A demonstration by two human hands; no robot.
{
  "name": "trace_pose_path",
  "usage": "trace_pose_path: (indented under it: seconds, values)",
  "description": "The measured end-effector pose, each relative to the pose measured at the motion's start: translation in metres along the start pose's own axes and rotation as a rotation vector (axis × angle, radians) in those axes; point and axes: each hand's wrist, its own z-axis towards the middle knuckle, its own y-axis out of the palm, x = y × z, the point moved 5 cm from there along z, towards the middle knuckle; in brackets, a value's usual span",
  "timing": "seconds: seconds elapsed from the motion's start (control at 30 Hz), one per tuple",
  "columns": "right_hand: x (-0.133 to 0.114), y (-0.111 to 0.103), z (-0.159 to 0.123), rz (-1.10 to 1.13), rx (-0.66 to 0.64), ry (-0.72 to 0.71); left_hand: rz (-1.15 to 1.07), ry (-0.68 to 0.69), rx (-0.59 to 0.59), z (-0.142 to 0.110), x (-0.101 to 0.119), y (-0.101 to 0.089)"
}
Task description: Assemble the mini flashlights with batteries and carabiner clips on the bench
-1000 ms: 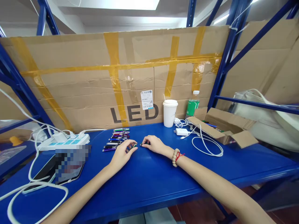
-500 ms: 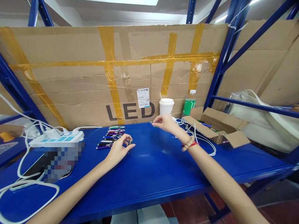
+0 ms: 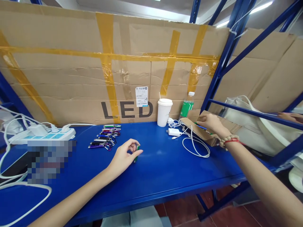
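My left hand (image 3: 125, 154) is over the middle of the blue table, its thumb and fingers closed around a small green flashlight tube (image 3: 137, 147). Part of the tube is hidden by the fingers. To the left of that hand lies a row of several keychain flashlights (image 3: 100, 142) in different colours, with small carabiners on their ends. My right hand (image 3: 209, 122) is over the open cardboard box (image 3: 214, 140) at the right, fingertips bent together at its opening. Whatever those fingers hold cannot be made out. A blue tube (image 3: 201, 127) shows in the box just under them.
Behind the table stands a large taped cardboard sheet (image 3: 78, 94). A white cup (image 3: 164, 112) and a green-labelled bottle (image 3: 187, 105) stand at the back. A white charger (image 3: 173, 132) with its cable lies beside the box. At left is a power strip (image 3: 47, 136). Another person's hand (image 3: 292, 117) shows far right.
My right hand has moved right, from above the table's middle to the cardboard box. My left hand still holds the green tube, which now shows more. The view has turned slightly right.
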Motion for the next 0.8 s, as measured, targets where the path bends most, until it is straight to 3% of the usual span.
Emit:
trace_pose_path:
  seconds: [0.1, 0.17, 0.23, 0.33, 0.4, 0.5, 0.6, 0.7, 0.8]
  values:
    - [-0.064, -0.001, -0.033, 0.324, -0.176, -0.207, -0.045, 0.011, 0.025, 0.0, 0.012, 0.008]
    - [-0.117, -0.002, -0.07, 0.553, -0.361, -0.434, -0.083, 0.028, 0.052, 0.0, 0.02, 0.014]
    - [-0.158, -0.001, -0.107, 0.643, -0.5, -0.552, -0.103, 0.051, 0.076, 0.001, 0.027, 0.019]
    - [-0.198, -0.004, -0.142, 0.72, -0.538, -0.662, -0.096, 0.107, 0.111, 0.004, 0.035, 0.022]
    - [-0.21, -0.006, -0.151, 0.724, -0.498, -0.687, -0.062, 0.134, 0.151, 0.007, 0.039, 0.02]
    - [-0.213, -0.005, -0.151, 0.7, -0.452, -0.661, -0.022, 0.129, 0.201, 0.01, 0.041, 0.015]
    - [-0.199, -0.005, -0.139, 0.704, -0.407, -0.608, 0.021, 0.111, 0.209, 0.007, 0.039, 0.011]
    - [-0.159, -0.008, -0.109, 0.617, -0.294, -0.477, 0.086, 0.113, 0.066, -0.006, 0.028, 0.012]
    - [-0.09, -0.018, -0.066, 0.403, -0.078, -0.288, 0.153, 0.098, -0.019, -0.027, 0.009, 0.007]
